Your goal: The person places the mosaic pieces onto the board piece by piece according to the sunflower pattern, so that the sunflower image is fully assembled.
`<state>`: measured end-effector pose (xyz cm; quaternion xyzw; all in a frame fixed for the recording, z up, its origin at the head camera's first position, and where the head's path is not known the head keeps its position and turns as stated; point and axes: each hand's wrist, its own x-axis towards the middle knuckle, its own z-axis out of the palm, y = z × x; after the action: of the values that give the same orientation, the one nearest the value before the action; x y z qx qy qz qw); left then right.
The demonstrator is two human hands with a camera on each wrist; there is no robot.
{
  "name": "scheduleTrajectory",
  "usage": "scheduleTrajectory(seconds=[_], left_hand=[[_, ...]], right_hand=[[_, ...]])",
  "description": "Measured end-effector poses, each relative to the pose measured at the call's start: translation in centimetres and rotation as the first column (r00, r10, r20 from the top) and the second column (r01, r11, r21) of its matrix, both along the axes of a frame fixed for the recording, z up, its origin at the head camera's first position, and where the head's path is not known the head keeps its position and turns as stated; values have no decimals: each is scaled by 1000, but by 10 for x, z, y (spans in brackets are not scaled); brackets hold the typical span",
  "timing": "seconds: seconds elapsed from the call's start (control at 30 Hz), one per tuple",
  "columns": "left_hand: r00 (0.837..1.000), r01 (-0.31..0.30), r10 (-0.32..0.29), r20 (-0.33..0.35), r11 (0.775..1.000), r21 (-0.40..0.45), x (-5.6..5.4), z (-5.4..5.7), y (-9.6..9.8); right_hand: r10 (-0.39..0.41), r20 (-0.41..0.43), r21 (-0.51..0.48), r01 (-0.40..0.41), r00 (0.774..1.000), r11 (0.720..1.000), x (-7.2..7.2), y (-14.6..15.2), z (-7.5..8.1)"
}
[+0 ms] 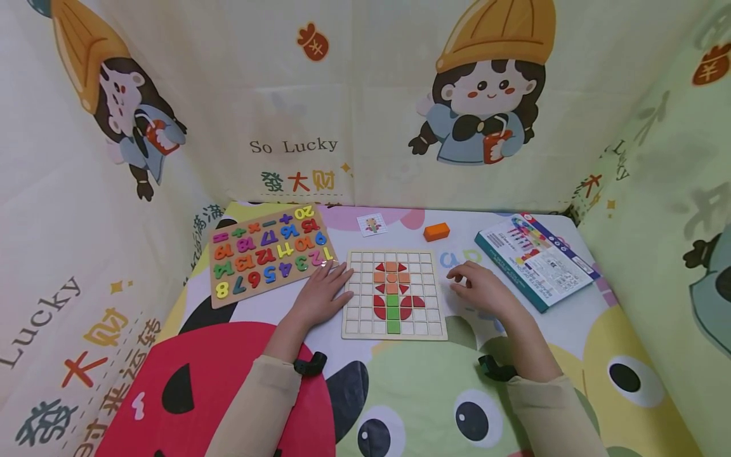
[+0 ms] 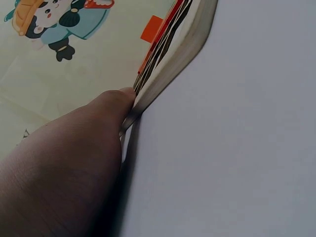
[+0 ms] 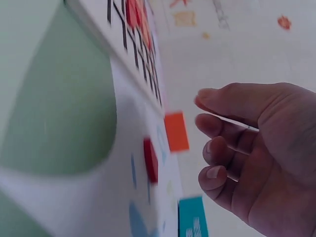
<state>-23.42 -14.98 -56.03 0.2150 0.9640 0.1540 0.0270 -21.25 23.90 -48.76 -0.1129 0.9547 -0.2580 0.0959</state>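
A square wooden grid board lies flat in front of me, with orange, red and green tiles arranged as a flower. My left hand rests at its left side, fingers extended, thumb tip against the board's edge. To the right of the board my right hand hovers over the table, fingers loosely bent. In the right wrist view nothing shows between thumb and forefinger. Below that hand, a small red tile lies on the table; the hand hides it in the head view.
A wooden number puzzle lies left of the grid board. Behind the board are a small flower picture card and an orange block. A flat teal-edged box lies at the right. Printed curtains enclose the table's far side.
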Motion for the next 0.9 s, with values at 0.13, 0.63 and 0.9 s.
scheduleTrajectory(seconds=[0.13, 0.63, 0.9], left_hand=[[1000, 2, -2, 1, 1000, 4, 0, 1, 0], [1000, -1, 1, 3, 1000, -6, -1, -1, 0], [1000, 0, 0, -4, 1000, -3, 0, -1, 0]], right_hand=[[-23, 45, 4, 23, 999, 1000, -2, 21, -7], [-21, 134, -29, 25, 991, 999, -6, 36, -27], [-41, 112, -13, 43, 993, 999, -7, 36, -28]])
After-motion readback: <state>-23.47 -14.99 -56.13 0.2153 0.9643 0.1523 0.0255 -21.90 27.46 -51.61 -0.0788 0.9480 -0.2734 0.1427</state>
